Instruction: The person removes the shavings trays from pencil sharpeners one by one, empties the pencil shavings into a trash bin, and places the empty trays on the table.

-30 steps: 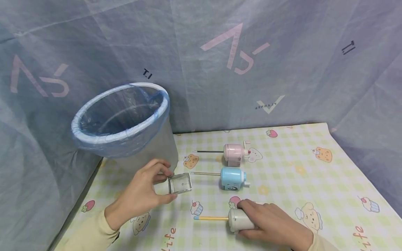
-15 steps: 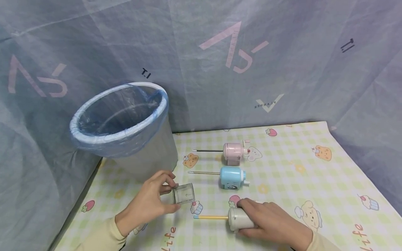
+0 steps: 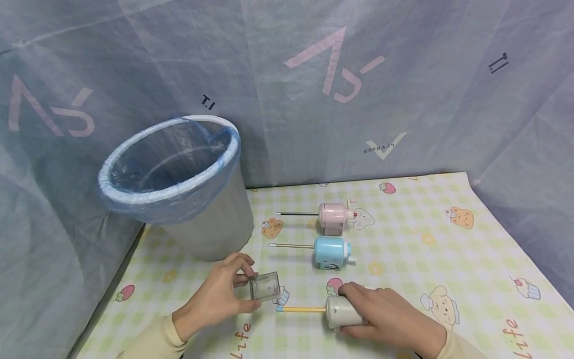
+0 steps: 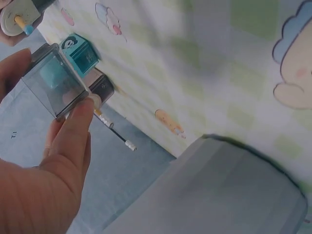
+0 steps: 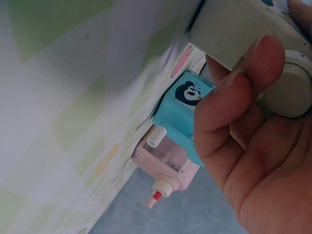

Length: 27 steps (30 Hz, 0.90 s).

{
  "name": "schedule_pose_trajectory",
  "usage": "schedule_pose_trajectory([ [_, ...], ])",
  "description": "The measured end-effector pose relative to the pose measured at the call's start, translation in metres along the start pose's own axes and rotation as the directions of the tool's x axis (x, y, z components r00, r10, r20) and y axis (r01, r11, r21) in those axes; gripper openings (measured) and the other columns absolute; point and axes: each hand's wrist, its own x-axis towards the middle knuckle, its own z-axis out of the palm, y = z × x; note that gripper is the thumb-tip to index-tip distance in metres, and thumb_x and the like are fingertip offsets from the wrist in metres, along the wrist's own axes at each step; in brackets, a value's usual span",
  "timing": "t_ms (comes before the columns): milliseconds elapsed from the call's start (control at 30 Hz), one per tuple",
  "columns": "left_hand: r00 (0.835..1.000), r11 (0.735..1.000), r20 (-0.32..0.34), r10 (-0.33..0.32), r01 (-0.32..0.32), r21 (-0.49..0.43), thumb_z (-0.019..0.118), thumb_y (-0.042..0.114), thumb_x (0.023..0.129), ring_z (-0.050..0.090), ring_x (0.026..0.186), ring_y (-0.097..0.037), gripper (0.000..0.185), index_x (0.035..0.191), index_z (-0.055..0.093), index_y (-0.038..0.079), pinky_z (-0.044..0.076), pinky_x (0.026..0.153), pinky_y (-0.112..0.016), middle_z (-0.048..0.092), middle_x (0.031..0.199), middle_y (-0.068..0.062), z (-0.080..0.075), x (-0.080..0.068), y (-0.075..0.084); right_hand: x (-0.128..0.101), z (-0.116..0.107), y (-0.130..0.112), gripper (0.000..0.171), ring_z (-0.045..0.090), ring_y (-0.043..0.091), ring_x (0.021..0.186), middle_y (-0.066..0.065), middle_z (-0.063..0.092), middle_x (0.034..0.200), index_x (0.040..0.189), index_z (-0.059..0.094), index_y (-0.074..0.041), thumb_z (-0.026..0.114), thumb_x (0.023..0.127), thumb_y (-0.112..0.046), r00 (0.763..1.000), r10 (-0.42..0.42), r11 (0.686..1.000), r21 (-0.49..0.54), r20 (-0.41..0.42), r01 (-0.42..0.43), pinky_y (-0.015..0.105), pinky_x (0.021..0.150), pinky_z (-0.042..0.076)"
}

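Observation:
Between thumb and fingers, my left hand (image 3: 217, 296) pinches a clear plastic shavings box (image 3: 265, 287) a little above the cloth; in the left wrist view the box (image 4: 54, 80) looks see-through, with no shavings visible in it. My right hand (image 3: 390, 316) grips a white pencil sharpener (image 3: 342, 313) from its right side. A yellow pencil (image 3: 302, 309) with a blue end sticks out of that sharpener to the left. Behind it lie a blue sharpener (image 3: 329, 253) with a gold-brown pencil (image 3: 291, 246) and a pink sharpener (image 3: 333, 218) with a black pencil (image 3: 296, 214).
A grey trash bin (image 3: 219, 219) lined with a blue bag (image 3: 170, 204) stands at the back left, behind my left hand. A checked tablecloth (image 3: 403, 249) covers the table. A grey-blue fabric backdrop (image 3: 291, 119) hangs behind and at both sides.
My left hand has moved the clear shavings box away from the bin, down and slightly right, toward the yellow pencil. The right hand stays on the white sharpener.

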Motion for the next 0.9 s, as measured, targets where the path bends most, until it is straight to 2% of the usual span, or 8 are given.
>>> schedule_pose_trajectory([
  [300, 1.000, 1.000, 0.025, -0.017, 0.017, -0.017, 0.097, 0.008, 0.075, 0.073, 0.112, -0.033, 0.045, 0.101, 0.059, 0.003, 0.060, 0.097, -0.032, 0.054, 0.134, -0.018, 0.005, 0.001, -0.004, 0.000, 0.001, 0.000, 0.052, 0.045, -0.005, 0.066, -0.020, 0.054, 0.096, 0.128, 0.056, -0.021, 0.077, 0.096, -0.057, 1.000, -0.005, 1.000, -0.014, -0.013, 0.005, 0.019, 0.055, 0.041],
  [633, 0.998, 0.999, 0.067, -0.003, 0.005, -0.039, 0.096, 0.005, 0.074, 0.072, 0.113, -0.039, 0.045, 0.101, 0.059, 0.003, 0.060, 0.098, -0.034, 0.054, 0.135, -0.021, 0.013, 0.002, -0.011, -0.001, 0.000, 0.000, 0.052, 0.045, -0.005, 0.067, -0.020, 0.054, 0.097, 0.128, 0.056, -0.021, 0.077, 0.096, -0.056, 1.000, -0.011, 1.000, -0.010, -0.014, 0.011, 0.019, 0.056, 0.041],
  [900, 0.993, 0.999, 0.116, 0.010, -0.004, -0.053, 0.094, 0.005, 0.075, 0.067, 0.122, -0.041, 0.043, 0.100, 0.060, 0.004, 0.058, 0.102, -0.036, 0.053, 0.137, -0.022, 0.022, 0.002, -0.015, 0.001, -0.002, -0.001, 0.052, 0.046, -0.005, 0.067, -0.020, 0.055, 0.097, 0.128, 0.056, -0.022, 0.077, 0.096, -0.057, 1.000, 0.015, 1.000, 0.007, 0.012, -0.015, 0.020, 0.056, 0.041],
])
